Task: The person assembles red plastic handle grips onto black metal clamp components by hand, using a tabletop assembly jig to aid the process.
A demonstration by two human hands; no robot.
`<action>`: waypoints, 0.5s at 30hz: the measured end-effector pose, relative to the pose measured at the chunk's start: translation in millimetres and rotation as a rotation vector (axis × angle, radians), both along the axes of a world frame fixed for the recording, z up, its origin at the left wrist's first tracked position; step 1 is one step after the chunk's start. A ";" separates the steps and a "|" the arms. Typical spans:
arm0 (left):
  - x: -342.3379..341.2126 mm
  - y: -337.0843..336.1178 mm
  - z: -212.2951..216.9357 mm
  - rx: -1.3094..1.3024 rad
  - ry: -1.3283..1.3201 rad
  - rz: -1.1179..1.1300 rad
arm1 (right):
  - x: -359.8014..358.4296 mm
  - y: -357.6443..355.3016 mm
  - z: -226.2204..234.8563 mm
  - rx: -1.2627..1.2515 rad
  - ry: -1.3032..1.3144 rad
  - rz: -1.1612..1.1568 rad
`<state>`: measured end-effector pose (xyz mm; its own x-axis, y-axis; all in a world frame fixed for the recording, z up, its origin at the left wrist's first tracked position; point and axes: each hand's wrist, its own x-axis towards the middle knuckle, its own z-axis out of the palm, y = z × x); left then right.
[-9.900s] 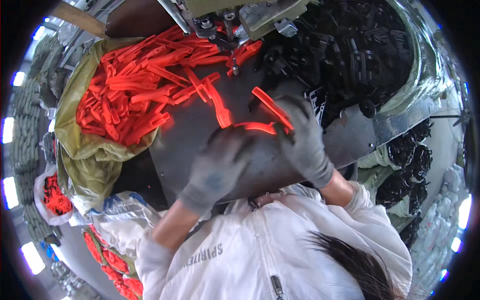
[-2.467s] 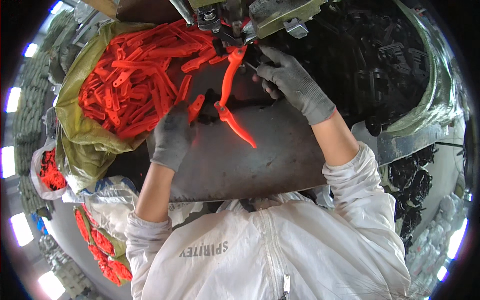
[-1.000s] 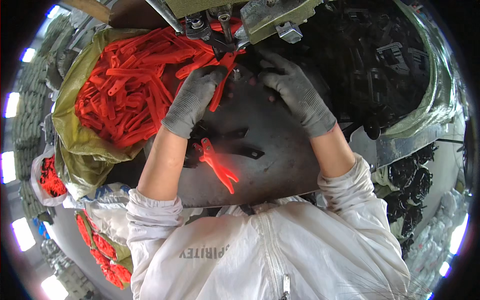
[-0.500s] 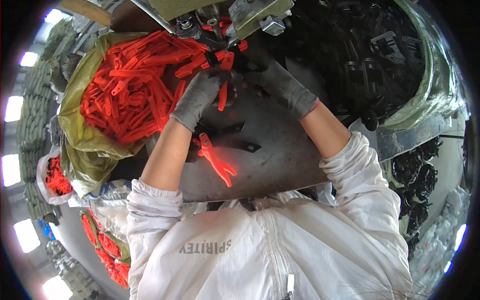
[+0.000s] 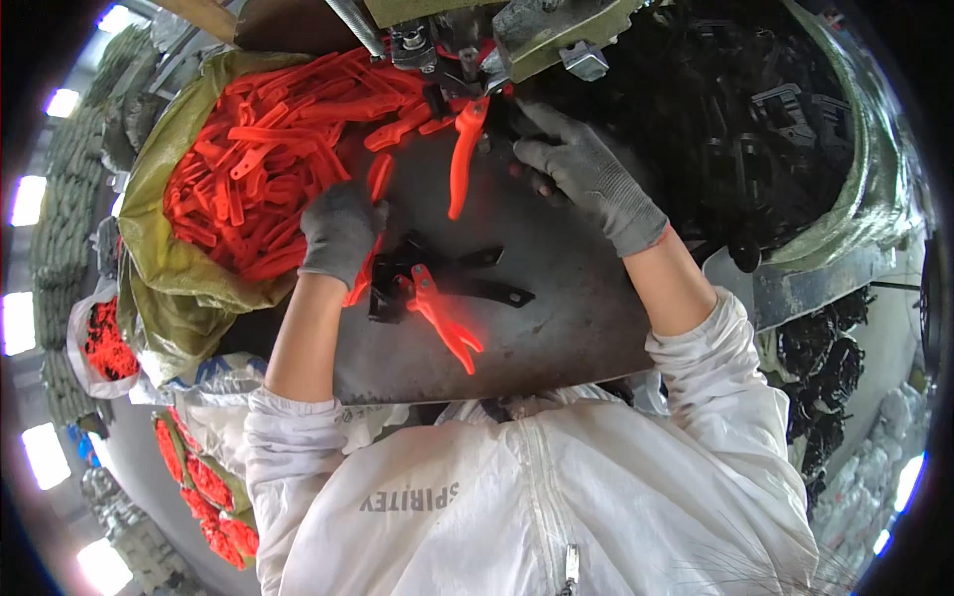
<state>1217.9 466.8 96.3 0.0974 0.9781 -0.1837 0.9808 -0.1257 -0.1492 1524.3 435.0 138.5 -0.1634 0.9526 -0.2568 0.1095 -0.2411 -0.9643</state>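
Grey-gloved, my left hand is curled over a red plastic handle beside the heap of red handles; its fingertips are partly hidden. My right hand, gloved too, is open with fingers apart, pointing at the machine head. Between the hands another red handle hangs at the machine's lower end, and neither hand touches it. Nearer me on the metal table lies a pair of joined red handles, forked like pliers. Flat black parts rest beside it.
A yellow-green sack holds the red heap at the left. At the right, a pale woven sack contains black parts. The table's front edge runs close to my jacket. Bags of red pieces stand on the floor at lower left.
My left hand has come away from the machine toward the heap, leaving the red handle there. My right hand has drawn back slightly to the right. The view has shifted a little.
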 end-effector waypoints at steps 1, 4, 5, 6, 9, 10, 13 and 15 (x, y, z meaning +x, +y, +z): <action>-5.4 2.3 -4.7 0.005 -0.106 0.021 | 3.1 0.3 -1.9 -0.023 -0.002 0.054; -8.8 11.7 -11.1 0.015 -0.226 -0.004 | 6.0 1.9 -24.3 -0.013 -0.042 0.085; -12.3 12.8 -9.7 0.016 -0.225 -0.005 | 6.6 2.7 -31.3 0.022 -0.076 0.067; -14.5 13.0 -6.8 0.069 -0.437 0.015 | 5.5 2.7 -32.1 0.019 -0.076 0.065; -12.4 9.1 20.4 -0.065 -0.955 0.202 | 3.7 1.1 -32.9 -0.108 -0.077 0.024; -6.9 4.5 40.0 -0.260 -1.254 0.381 | 6.0 0.2 -30.9 -0.107 -0.074 0.049; 9.3 -13.7 77.8 -0.490 -1.825 0.497 | 8.9 -0.3 -35.9 -0.128 0.002 0.063; 14.0 -24.9 91.4 -0.509 -1.782 0.402 | 4.5 -3.5 -35.8 -0.158 0.073 0.049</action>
<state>1231.9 441.9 187.7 0.2844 0.8809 -0.3783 -0.0934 0.4182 0.9036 1528.8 431.5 102.7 -0.2322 0.8918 -0.3884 0.0557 -0.3864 -0.9206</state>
